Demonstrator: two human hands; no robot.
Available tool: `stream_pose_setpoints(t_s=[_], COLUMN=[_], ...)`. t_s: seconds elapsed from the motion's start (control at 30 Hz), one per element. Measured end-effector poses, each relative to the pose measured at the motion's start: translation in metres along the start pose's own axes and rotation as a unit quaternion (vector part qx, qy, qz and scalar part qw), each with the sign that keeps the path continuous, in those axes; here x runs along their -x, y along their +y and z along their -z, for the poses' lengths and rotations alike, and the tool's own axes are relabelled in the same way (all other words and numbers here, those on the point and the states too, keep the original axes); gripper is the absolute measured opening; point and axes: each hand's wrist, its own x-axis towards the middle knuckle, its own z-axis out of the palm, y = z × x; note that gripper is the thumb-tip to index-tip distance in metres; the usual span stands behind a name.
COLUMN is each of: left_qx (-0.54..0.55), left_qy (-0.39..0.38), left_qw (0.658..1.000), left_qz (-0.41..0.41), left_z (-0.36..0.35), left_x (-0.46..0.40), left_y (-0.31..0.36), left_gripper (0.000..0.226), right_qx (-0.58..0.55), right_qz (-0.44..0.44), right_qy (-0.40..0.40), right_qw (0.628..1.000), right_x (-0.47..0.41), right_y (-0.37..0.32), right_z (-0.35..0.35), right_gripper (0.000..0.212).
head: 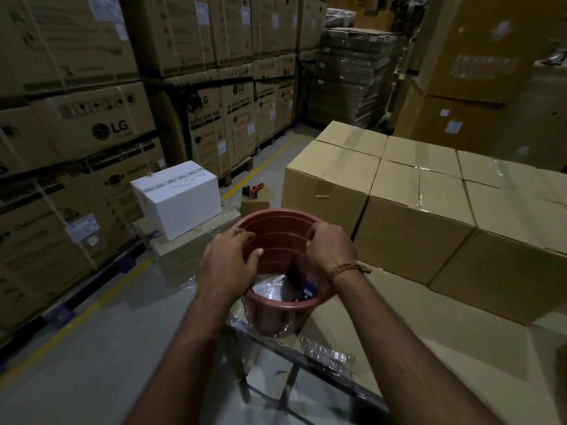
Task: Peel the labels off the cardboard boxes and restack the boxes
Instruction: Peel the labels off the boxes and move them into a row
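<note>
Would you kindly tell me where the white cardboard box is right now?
In the head view, the white cardboard box sits left of centre on a plastic-wrapped stack, beyond the reddish-brown plastic bucket.

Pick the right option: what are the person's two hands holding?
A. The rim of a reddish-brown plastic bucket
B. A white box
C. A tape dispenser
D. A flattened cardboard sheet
A: the left hand and the right hand both grip the rim of the bucket, which holds scraps of paper and plastic.
</note>
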Motion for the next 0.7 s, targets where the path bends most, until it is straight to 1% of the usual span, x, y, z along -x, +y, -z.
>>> stream_pose_setpoints(t_s=[0.07,0.17,0.33,0.47,0.57,0.7], left_qx=[0.002,-0.002,-0.003,0.003,0.011,0.018], left_qy=[0.003,0.003,0.006,0.002,-0.010,-0.003], left_qw=[1.000,1.000,1.000,0.999,0.996,0.992], left_qz=[0.001,-0.006,-0.029,-0.050,-0.082,-0.122], left_z=[0.000,-0.003,-0.007,-0.014,-0.021,-0.034], left_x=[-0.001,0.000,0.001,0.004,0.008,0.019], left_y=[0.004,0.012,0.034,0.062,0.087,0.133], left_gripper=[0.046,0.046,0.046,0.047,0.047,0.042], right_qx=[-0.056,-0.116,-0.146,-0.157,-0.163,-0.155], right_qz=[-0.010,0.018,0.086,0.113,0.108,0.102], right_qy=[-0.012,-0.043,-0.063,-0.044,-0.023,0.004], right_qw=[0.998,0.992,0.983,0.980,0.980,0.983], right_x=[-0.002,-0.001,0.011,0.019,0.027,0.043], right_y=[0.006,0.013,0.021,0.036,0.059,0.104], right_z=[0.004,0.010,0.021,0.038,0.057,0.088], right_gripper=[0.014,0.012,0.015,0.018,0.017,0.014])
